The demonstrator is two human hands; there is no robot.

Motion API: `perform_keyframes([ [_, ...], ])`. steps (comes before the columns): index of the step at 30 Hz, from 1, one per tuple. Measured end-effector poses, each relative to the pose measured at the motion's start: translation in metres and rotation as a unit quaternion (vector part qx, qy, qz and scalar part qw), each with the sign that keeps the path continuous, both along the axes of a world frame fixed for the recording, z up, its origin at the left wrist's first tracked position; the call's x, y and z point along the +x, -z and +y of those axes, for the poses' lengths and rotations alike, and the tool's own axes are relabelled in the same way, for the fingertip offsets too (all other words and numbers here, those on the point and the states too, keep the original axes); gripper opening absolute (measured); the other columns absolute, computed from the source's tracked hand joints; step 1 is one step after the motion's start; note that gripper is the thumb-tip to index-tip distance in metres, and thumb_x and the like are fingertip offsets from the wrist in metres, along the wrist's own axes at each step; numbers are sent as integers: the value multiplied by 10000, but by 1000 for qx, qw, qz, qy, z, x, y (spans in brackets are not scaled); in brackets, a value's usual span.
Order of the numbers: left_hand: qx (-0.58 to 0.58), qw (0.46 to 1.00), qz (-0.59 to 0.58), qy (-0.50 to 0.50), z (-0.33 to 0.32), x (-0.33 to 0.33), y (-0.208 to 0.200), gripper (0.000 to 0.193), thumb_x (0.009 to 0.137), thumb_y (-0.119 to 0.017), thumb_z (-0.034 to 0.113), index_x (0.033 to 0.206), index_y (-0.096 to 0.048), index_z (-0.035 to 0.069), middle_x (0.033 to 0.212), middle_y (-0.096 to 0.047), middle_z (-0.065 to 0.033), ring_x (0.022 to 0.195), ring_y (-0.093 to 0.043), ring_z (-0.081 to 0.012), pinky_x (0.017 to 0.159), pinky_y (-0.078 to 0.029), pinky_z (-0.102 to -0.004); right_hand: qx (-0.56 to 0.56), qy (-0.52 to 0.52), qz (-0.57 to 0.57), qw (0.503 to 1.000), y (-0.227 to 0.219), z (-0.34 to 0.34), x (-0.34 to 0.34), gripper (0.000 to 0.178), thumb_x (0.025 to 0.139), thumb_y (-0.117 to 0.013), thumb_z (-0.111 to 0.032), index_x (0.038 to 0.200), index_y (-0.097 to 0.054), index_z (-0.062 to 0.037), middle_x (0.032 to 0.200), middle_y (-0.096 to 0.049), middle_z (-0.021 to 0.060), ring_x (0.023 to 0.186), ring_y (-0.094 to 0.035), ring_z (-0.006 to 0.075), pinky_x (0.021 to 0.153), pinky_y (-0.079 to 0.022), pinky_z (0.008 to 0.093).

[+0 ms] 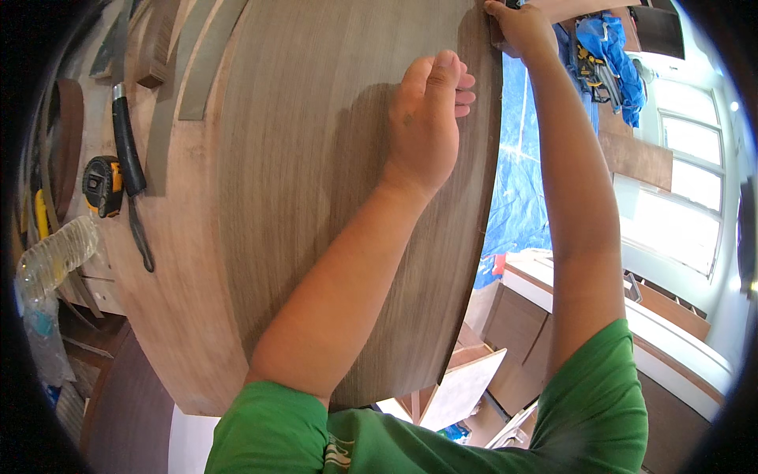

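Note:
A long wood-grain panel (pixel 316 158) in grey-brown stretches away in front of me. Over its right half is my left hand (pixel 426 126), thumb uppermost and fingers loosely curled in; nothing shows in it. My right hand (pixel 527 30) reaches to the panel's far right edge. Its fingers close round a dark tool (pixel 513 4), mostly cut off by the top of the picture, so I cannot tell its kind. Left of the panel, a black-handled tool (pixel 128 146) lies beside a black and yellow tape measure (pixel 103 186) on a paler board (pixel 170 292).
Narrow wood strips (pixel 185 71) lie at the far left. A clear ribbed plastic bottle (pixel 59 249) is by the board's left edge. Blue plastic sheeting (pixel 517 174) covers an area below the panel's right edge. Cabinet parts (pixel 466 387) stand at the lower right, and a blue bag (pixel 608 63) farther off.

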State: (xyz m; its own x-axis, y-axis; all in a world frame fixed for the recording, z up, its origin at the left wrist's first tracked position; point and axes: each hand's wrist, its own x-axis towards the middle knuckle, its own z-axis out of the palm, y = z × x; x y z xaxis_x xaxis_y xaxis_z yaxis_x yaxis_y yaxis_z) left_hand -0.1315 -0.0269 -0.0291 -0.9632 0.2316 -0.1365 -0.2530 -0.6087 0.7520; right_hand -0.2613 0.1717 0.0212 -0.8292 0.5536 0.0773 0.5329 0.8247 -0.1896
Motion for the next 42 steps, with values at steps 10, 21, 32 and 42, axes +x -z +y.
perform_keyframes([
  [10,-1,1000,13,3,3,1,0,582,1067,-435,535,1148,-604,-15,1087,-690,-189,997,-670,-275,911,-545,-407,48,19,-72,996,-3,-29,111,695,845,-627,-634,1105,-725,3,1114,-719,279,1093,-687,422,930,-529,485],
  [21,-19,1000,17,6,1,4,-3,617,1064,-430,553,1165,-607,-30,1093,-689,-186,1002,-668,-267,922,-532,-395,-169,53,79,981,-2,-26,218,578,853,-767,-512,1003,-700,43,885,-727,173,813,-694,265,752,-526,389],
  [32,1,1000,2,8,1,3,-4,576,1083,-413,510,1172,-602,-27,1099,-688,-184,1003,-668,-260,919,-525,-382,-2,-16,15,1000,13,30,-13,728,826,-681,-604,1079,-725,77,1055,-729,290,1004,-723,398,870,-559,460],
  [42,-19,1000,10,13,-4,4,-9,552,1092,-402,480,1168,-601,-29,1101,-691,-183,999,-671,-259,931,-522,-380,-28,-3,10,1000,7,34,-84,605,860,-712,-475,1120,-716,71,1032,-736,275,953,-744,380,807,-591,449],
])
